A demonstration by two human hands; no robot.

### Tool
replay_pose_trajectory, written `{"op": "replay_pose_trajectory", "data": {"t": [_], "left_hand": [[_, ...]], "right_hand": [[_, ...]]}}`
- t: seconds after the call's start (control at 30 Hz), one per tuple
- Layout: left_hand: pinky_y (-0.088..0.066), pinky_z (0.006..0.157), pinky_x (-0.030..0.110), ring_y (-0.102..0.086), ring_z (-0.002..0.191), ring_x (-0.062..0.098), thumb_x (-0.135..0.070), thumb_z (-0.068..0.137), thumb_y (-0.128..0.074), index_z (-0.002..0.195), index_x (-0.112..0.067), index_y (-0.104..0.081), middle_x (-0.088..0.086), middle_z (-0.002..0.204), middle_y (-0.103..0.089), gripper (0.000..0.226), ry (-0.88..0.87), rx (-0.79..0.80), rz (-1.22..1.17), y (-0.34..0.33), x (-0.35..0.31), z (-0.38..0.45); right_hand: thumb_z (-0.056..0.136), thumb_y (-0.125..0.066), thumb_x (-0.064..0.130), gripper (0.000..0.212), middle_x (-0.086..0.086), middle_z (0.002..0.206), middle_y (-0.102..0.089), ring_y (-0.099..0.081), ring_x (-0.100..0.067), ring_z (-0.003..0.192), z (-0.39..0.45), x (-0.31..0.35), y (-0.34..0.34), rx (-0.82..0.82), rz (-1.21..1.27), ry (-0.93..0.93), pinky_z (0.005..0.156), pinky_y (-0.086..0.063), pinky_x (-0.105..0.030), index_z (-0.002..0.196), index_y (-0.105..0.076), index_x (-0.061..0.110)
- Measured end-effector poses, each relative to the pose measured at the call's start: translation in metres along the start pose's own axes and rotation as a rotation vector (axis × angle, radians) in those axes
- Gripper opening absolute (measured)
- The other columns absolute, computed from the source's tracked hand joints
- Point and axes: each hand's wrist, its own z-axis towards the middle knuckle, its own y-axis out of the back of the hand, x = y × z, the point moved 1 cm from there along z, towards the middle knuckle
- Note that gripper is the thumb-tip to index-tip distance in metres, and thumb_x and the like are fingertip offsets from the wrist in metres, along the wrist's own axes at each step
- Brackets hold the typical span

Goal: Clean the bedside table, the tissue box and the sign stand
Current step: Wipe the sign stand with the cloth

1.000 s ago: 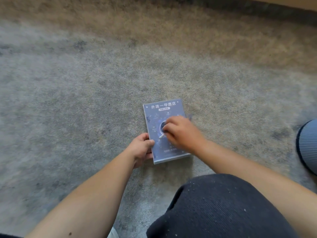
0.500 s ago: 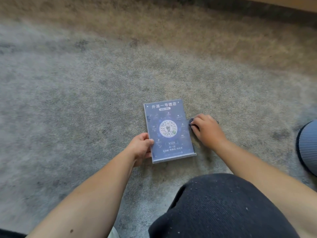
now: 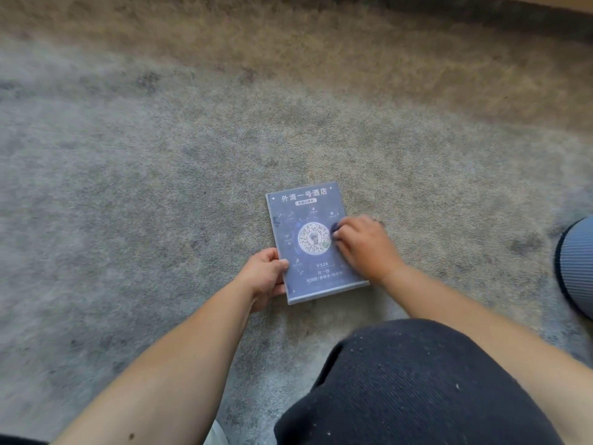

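Left hand (image 3: 264, 273) grips the sign stand (image 3: 313, 248) (flat on carpet (image 3: 160, 187)); right hand (image 3: 365, 245) presses a dark cloth (image 3: 335, 227).

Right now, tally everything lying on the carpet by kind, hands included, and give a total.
Sign stand, flat on the carpet: 1
Hands, left hand and right hand: 2
Dark cloth under the right fingers: 1
Blue-grey ribbed object, cut off by the frame: 1
Total: 5

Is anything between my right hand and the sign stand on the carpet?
Only a small dark cloth under the right hand, pressed on the sign stand face. The left hand grips its left edge directly.
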Motion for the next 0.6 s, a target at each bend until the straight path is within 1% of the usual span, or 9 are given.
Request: {"op": "replay_pose_trajectory", "data": {"t": [0.07,0.13,0.2,0.27,0.3,0.37,0.4,0.47,0.6], "left_hand": [[-0.059,0.056,0.03,-0.071,0.086,0.019,-0.005,0.102,-0.042,0.102,-0.012,-0.057,0.008,0.101,-0.072,0.017,0.004,-0.001,-0.009,0.001,0.001,-0.002],[-0.059,0.058,0.032,-0.072,0.085,0.02,-0.005,0.102,-0.042,0.102,-0.012,-0.058,0.008,0.1,-0.072,0.018,0.003,0.0,-0.014,0.002,0.002,-0.002],[-0.06,0.059,0.033,-0.071,0.084,0.02,-0.004,0.102,-0.042,0.1,-0.012,-0.058,0.008,0.098,-0.072,0.018,0.0,-0.002,-0.018,0.001,0.002,-0.001],[-0.06,0.056,0.031,-0.071,0.074,0.018,-0.003,0.101,-0.042,0.095,-0.013,-0.057,0.007,0.09,-0.071,0.02,-0.008,0.0,-0.03,-0.002,0.002,-0.002],[-0.058,0.051,0.028,-0.069,0.063,0.014,-0.002,0.101,-0.042,0.092,-0.014,-0.056,0.006,0.081,-0.071,0.021,-0.012,0.002,-0.031,-0.003,0.002,-0.004],[-0.049,0.039,0.02,-0.057,0.04,0.008,0.001,0.1,-0.042,0.086,-0.013,-0.053,0.0,0.055,-0.064,0.023,-0.02,-0.008,0.01,-0.004,0.0,-0.009],[-0.045,0.037,0.019,-0.052,0.035,0.007,0.002,0.099,-0.042,0.084,-0.013,-0.052,-0.001,0.049,-0.06,0.023,-0.027,-0.018,0.038,-0.003,-0.001,-0.009],[-0.046,0.039,0.021,-0.054,0.039,0.01,0.001,0.098,-0.045,0.084,-0.014,-0.053,0.003,0.056,-0.061,0.022,-0.06,-0.033,0.081,-0.001,-0.006,-0.008],[-0.053,0.059,0.033,-0.066,0.069,0.021,-0.002,0.099,-0.046,0.088,-0.014,-0.057,0.01,0.086,-0.068,0.02,-0.084,-0.047,0.119,-0.003,-0.011,-0.005]], "right_hand": [[0.091,-0.061,0.022,0.014,-0.008,0.106,-0.064,-0.058,-0.031,0.095,0.0,-0.017,0.013,-0.006,-0.009,-0.131,0.083,-0.048,-0.045,0.095,-0.068,0.01],[0.09,-0.062,0.02,0.013,-0.006,0.103,-0.063,-0.058,-0.031,0.094,-0.003,-0.014,0.023,-0.046,0.022,-0.172,0.083,-0.049,-0.045,0.096,-0.067,0.01],[0.087,-0.066,0.019,0.011,-0.005,0.1,-0.064,-0.059,-0.029,0.092,-0.006,0.012,0.026,-0.07,0.089,-0.09,0.08,-0.05,-0.041,0.094,-0.068,0.011],[0.085,-0.065,0.019,0.01,-0.007,0.095,-0.066,-0.06,-0.028,0.086,-0.013,0.051,0.019,-0.015,0.175,0.073,0.075,-0.05,-0.037,0.089,-0.07,0.01],[0.085,-0.061,0.02,0.014,-0.008,0.092,-0.066,-0.061,-0.029,0.081,-0.017,0.068,0.011,0.044,0.203,0.154,0.072,-0.051,-0.038,0.085,-0.07,0.01],[0.084,-0.053,0.027,0.024,-0.008,0.086,-0.064,-0.058,-0.03,0.072,-0.021,0.091,-0.008,0.131,0.192,0.272,0.063,-0.051,-0.041,0.081,-0.07,0.011],[0.084,-0.05,0.031,0.027,-0.007,0.085,-0.063,-0.057,-0.029,0.07,-0.021,0.094,-0.014,0.152,0.18,0.294,0.062,-0.05,-0.041,0.081,-0.07,0.013],[0.086,-0.047,0.035,0.03,-0.004,0.087,-0.063,-0.057,-0.028,0.072,-0.017,0.09,-0.017,0.174,0.183,0.294,0.065,-0.05,-0.038,0.083,-0.071,0.016],[0.089,-0.06,0.031,0.018,0.0,0.093,-0.063,-0.058,-0.027,0.084,-0.023,0.055,0.001,0.28,0.147,0.254,0.073,-0.051,-0.042,0.089,-0.073,0.019]]}}
